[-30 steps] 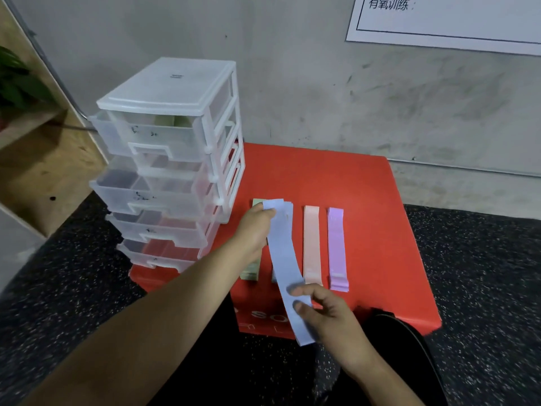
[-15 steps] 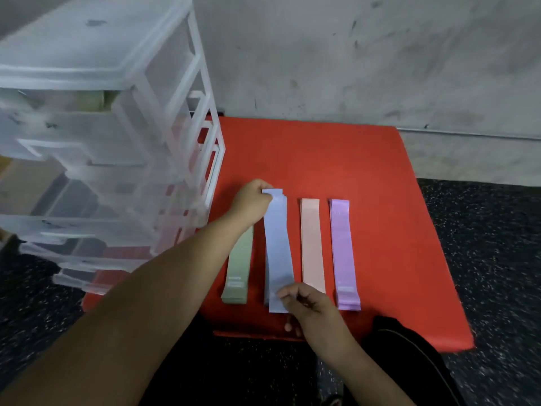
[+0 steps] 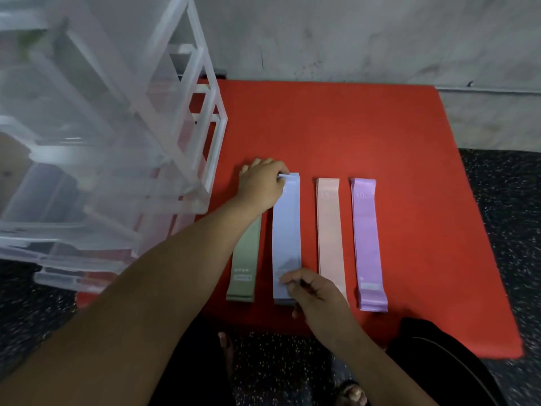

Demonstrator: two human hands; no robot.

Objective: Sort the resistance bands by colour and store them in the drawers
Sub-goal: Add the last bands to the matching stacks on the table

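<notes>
left hand [image 3: 260, 186] pinches the far end of the flat pale-blue band [image 3: 287, 230] | right hand [image 3: 316, 294], fingers curled, pinches its near end | it lies straight on the smooth red mat [image 3: 380, 127], between green band [image 3: 244, 259] and pink band [image 3: 330, 230], purple band [image 3: 367, 235] rightmost | translucent plastic drawer tower [image 3: 117, 127] at the mat's left | speckled floor [image 3: 512, 215]

Drawer unit [image 3: 102, 148] was blurred and cropped left and top, far end of the green band [image 3: 244, 259] hid under the left hand [image 3: 260, 186], near corner of the blue band [image 3: 287, 230] under the right hand [image 3: 316, 294], print I couldn't read.
</notes>
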